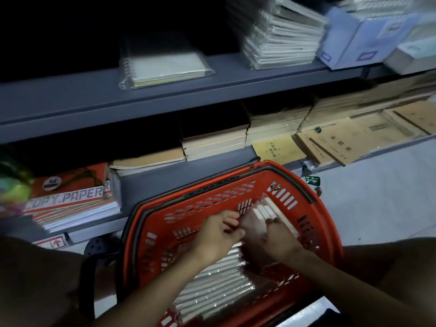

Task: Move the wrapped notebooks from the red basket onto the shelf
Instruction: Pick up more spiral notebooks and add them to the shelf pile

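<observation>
A red plastic basket (304,208) stands on the floor in front of the shelving. Inside it lies a row of clear-wrapped notebooks (217,286), edges up. Both hands are down in the basket. My left hand (218,232) and my right hand (277,244) are closed around a small bundle of wrapped notebooks (264,214), which is tilted up toward the basket's far right wall. On the grey upper shelf (94,95) lies one wrapped spiral notebook (165,67), and to its right stands a tall stack of wrapped notebooks (280,36).
The lower shelf holds copy paper packs (70,204) at left, brown and black notebook stacks (214,142) in the middle, and tan ledgers (354,140) at right. Blue boxes (354,43) sit at the upper right. Pale floor (377,197) lies right of the basket.
</observation>
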The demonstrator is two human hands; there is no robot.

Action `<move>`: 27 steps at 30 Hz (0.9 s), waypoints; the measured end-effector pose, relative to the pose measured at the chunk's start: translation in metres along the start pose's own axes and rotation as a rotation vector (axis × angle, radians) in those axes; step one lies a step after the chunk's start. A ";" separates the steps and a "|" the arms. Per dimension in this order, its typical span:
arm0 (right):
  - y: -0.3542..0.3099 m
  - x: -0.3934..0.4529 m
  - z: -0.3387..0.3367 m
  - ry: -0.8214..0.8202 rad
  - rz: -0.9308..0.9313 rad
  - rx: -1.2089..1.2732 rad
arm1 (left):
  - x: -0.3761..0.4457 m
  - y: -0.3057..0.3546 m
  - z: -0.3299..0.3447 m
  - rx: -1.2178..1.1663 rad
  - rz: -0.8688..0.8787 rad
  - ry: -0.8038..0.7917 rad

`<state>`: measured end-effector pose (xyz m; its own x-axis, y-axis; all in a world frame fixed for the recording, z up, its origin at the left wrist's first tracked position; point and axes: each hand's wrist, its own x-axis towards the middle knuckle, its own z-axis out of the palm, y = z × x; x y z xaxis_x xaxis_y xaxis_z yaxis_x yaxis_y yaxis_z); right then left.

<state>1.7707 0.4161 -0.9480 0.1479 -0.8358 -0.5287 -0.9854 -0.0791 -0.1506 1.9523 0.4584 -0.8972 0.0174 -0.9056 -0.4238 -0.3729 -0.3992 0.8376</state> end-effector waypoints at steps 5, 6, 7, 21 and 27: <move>-0.001 0.005 0.002 0.046 0.029 0.072 | 0.009 -0.007 -0.005 -0.120 -0.069 0.087; -0.001 0.004 0.002 0.042 0.032 0.077 | 0.010 -0.008 -0.005 -0.154 -0.093 0.097; 0.000 0.003 0.002 0.024 0.041 0.080 | 0.011 -0.009 -0.005 -0.181 -0.117 0.094; -0.045 -0.097 -0.071 0.605 -0.669 -0.156 | -0.029 0.040 -0.061 -0.832 -0.328 -0.181; -0.033 -0.130 -0.084 0.642 -0.733 0.266 | -0.073 0.034 -0.065 -1.001 -0.230 -0.199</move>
<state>1.7771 0.4817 -0.8038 0.5590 -0.7703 0.3070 -0.6071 -0.6324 -0.4811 1.9990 0.5019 -0.8150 -0.1968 -0.7889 -0.5821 0.5605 -0.5777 0.5934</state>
